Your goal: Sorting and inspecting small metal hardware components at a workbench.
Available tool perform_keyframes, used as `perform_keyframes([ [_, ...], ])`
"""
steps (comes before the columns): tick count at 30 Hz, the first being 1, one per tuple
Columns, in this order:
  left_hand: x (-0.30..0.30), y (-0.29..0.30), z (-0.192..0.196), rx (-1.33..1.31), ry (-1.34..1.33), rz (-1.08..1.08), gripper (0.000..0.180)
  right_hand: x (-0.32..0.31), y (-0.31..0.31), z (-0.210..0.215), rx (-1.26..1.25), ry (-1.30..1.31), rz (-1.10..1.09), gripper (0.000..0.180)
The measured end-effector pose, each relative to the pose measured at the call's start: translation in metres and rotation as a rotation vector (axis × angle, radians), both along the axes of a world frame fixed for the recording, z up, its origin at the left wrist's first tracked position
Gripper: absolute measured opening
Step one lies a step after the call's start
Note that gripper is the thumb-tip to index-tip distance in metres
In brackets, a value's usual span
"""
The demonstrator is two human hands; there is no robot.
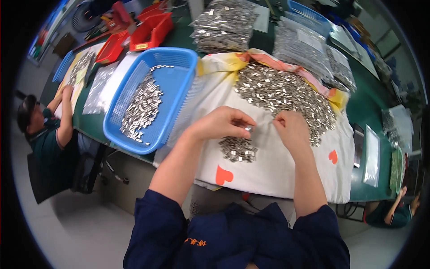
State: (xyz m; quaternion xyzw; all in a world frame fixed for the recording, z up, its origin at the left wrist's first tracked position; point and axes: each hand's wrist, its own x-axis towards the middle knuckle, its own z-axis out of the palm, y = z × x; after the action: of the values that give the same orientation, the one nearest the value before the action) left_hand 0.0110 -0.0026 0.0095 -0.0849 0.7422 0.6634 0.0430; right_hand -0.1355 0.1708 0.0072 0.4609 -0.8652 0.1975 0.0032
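Observation:
My left hand (221,123) is over a white cloth (273,172) with orange hearts, thumb and fingers curled around a small shiny metal piece (248,128). Just below it lies a small heap of metal pieces (237,150). My right hand (292,127) is closed in a pinch at the near edge of a large spread pile of the same silvery pieces (286,87). Whatever its fingertips hold is too small to make out. A gap of bare cloth separates the two hands.
To the left, a blue plastic basket (190,62) holds more metal pieces. Filled plastic bags (224,27) are stacked at the back, with others (302,45) farther right. Red bins (152,31) stand back left. A co-worker (49,130) sits at left, another (389,213) at lower right.

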Motion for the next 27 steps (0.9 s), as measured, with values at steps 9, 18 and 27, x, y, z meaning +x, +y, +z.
perform_keyframes([
  [9, 0.006, -0.005, -0.007, -0.054, 0.078, -0.053, 0.034, 0.012, -0.011, 0.004, -0.020, 0.009, 0.026, 0.007],
  [18, 0.007, 0.000, 0.000, -0.127, 0.112, -0.036, 0.032, 0.025, -0.015, 0.002, -0.271, -0.259, 0.038, 0.005],
  [27, -0.007, -0.001, -0.016, 0.149, 0.158, 0.141, 0.033, 0.030, -0.020, -0.009, -0.529, -0.853, 0.115, 0.007],
])
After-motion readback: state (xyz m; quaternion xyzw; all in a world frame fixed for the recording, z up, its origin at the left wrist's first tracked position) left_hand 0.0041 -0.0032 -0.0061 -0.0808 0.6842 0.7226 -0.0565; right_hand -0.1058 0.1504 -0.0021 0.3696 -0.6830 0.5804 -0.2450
